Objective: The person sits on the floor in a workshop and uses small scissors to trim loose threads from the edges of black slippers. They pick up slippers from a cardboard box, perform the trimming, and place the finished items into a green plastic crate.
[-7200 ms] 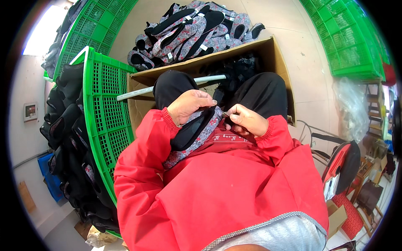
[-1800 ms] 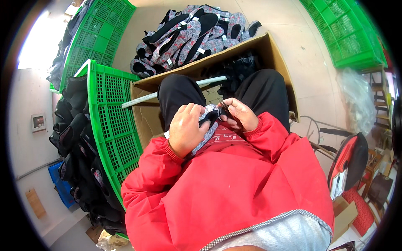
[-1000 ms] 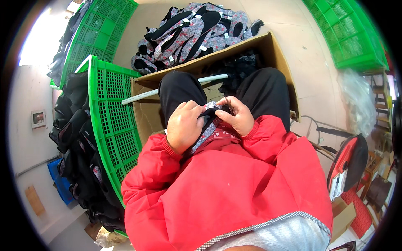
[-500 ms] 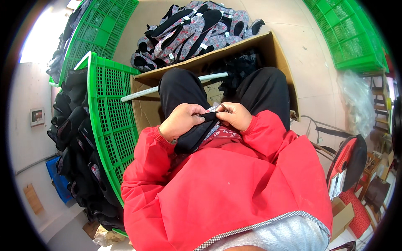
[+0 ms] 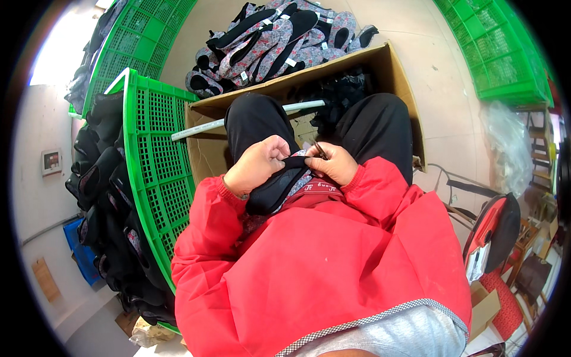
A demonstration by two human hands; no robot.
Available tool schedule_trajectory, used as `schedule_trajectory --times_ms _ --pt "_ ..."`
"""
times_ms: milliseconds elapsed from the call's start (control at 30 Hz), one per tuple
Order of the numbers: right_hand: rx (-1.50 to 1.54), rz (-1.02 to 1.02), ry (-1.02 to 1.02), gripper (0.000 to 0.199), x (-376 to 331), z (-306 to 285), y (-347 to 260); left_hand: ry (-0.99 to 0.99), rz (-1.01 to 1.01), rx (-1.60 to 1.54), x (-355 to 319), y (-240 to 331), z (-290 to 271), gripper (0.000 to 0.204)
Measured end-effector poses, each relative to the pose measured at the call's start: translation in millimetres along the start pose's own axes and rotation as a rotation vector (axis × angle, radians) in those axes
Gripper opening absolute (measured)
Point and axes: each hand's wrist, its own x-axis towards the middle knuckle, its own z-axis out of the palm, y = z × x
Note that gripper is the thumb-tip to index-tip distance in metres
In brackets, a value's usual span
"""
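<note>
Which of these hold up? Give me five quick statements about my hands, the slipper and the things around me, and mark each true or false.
1. Both hands, the left hand and the right hand, touch the slipper. True.
2. The dark tool is in the left hand. False: the right hand holds the tool.
3. A green crate stands to your left. True.
4. The slipper pile is inside the box. False: the pile lies beyond the box, outside it.
5. The pole is bright red. False: the pole is pale grey.
</note>
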Motion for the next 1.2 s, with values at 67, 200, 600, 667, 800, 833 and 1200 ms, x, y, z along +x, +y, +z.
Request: schedule_trajectory --times_ms 67,200,600,667,800,833,1200 --pt "-0.182 -0.257 0.11 0.016 -3.9 6.2 -0.5 -0.049 -0.072 -0.134 3.0 -1.5 -4.5 0.026" --pt "-0.35 -0.38 0.152 0.023 -4.9 3.0 10.5 -0.097 -0.145 -0.307 4.3 0.0 -8.8 0.025" --pt "-0.577 -0.571 0.14 0.02 4.2 10.1 8.7 -0.04 -0.115 -0.381 5.6 -8.0 -5.5 0.027" --pt "-0.58 -0.558 0.14 0.02 7.4 11.5 9.5 -0.041 -0.11 -0.346 6.5 -8.3 -4.4 0.026" --pt "-0.469 -0.479 0.096 0.017 12.3 8.6 7.7 -0.017 -0.089 -0.251 5.7 -6.2 -0.6 0.027" --pt "-0.421 -0.451 0.072 0.016 13.8 6.4 8.0 -0.012 -0.095 -0.239 5.8 -6.7 0.5 0.027" --pt "0.217 -0.207 -0.039 0.012 15.8 -0.4 14.0 0.208 0.214 0.366 1.9 8.3 20.6 0.02"
